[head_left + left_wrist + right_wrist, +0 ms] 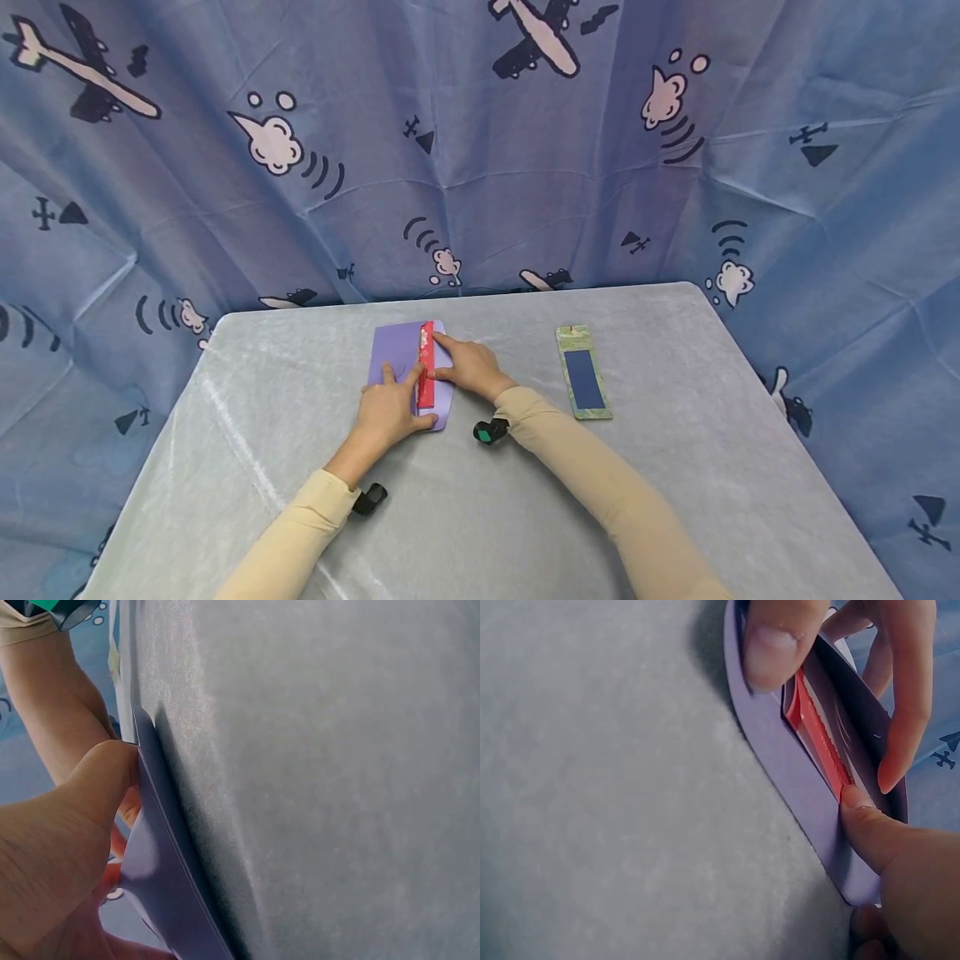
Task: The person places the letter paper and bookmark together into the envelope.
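A purple envelope point(396, 345) lies on the table with its flap open toward the right. A red paper packet point(426, 367) with light markings sits in its mouth, partly inside. My left hand point(383, 412) holds the envelope: its thumb point(112, 769) presses the near end of the flap while other fingers spread over the body and mouth. From the right, my right hand point(474, 367) holds the packet's exposed edge, its thumb point(866, 825) against the red paper. The right index finger reaches the far end. How deep the packet sits is hidden.
A green patterned card point(574, 340) with a dark blue panel lies to the right on the grey cloth-covered table point(480, 533). Behind the table's far edge hangs a blue curtain point(480, 200) printed with planes and clouds.
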The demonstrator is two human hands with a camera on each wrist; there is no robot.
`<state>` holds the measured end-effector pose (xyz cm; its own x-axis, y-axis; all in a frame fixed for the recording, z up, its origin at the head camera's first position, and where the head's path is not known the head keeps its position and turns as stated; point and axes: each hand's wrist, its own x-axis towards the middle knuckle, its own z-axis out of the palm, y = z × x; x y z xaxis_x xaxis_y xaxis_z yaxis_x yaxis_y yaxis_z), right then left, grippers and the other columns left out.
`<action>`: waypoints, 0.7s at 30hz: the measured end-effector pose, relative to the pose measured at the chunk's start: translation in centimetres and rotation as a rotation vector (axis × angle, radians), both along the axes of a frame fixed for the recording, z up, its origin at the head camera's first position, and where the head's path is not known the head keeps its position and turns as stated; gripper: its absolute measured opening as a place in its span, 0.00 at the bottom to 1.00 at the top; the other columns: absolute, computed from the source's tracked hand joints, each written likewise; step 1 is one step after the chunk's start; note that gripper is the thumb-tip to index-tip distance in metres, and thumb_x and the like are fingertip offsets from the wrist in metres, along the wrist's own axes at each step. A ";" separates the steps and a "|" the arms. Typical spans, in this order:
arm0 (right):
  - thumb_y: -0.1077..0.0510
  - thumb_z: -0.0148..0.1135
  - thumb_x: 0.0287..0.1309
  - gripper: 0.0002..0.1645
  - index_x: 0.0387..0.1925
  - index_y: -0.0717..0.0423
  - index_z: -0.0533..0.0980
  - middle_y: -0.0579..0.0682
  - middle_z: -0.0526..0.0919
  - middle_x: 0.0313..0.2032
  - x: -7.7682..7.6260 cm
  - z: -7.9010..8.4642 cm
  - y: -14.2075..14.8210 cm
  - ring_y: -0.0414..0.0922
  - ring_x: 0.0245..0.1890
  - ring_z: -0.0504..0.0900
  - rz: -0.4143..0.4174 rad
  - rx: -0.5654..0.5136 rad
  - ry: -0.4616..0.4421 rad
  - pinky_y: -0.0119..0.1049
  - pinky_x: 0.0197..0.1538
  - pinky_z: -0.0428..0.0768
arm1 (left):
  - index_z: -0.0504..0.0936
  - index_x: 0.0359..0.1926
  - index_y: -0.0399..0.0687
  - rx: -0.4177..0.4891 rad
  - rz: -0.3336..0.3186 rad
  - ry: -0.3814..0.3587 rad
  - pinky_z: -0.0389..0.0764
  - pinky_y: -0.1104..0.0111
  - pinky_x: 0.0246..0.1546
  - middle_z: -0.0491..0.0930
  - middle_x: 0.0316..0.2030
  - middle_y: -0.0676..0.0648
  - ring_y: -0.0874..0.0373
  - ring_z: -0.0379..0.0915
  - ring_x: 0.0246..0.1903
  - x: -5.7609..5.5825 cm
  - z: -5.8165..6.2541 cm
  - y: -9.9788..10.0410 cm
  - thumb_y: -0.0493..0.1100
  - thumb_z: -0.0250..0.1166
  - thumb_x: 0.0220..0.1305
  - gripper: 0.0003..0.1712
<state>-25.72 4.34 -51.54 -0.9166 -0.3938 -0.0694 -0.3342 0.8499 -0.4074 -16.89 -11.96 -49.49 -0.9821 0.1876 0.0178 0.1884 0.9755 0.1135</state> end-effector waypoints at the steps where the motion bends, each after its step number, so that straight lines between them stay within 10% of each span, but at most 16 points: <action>1: 0.35 0.66 0.56 0.50 0.76 0.38 0.57 0.53 0.76 0.65 0.0 0.0 0.0 0.55 0.56 0.83 0.001 0.007 0.001 0.50 0.53 0.80 | 0.66 0.72 0.55 0.000 0.000 -0.003 0.78 0.39 0.48 0.68 0.61 0.18 0.32 0.83 0.32 0.0 0.0 0.0 0.69 0.74 0.43 0.56; 21: 0.32 0.64 0.56 0.50 0.76 0.38 0.57 0.56 0.82 0.60 0.0 -0.1 -0.3 0.54 0.52 0.85 0.002 0.045 0.023 0.49 0.50 0.80 | 0.68 0.71 0.54 0.005 0.000 -0.013 0.78 0.38 0.48 0.67 0.62 0.17 0.32 0.83 0.32 0.0 0.2 0.0 0.69 0.74 0.44 0.55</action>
<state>-25.77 4.03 -51.66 -0.9174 -0.3925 -0.0659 -0.3448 0.8665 -0.3610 -16.85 -11.93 -49.32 -0.9823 0.1872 0.0057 0.1865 0.9749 0.1214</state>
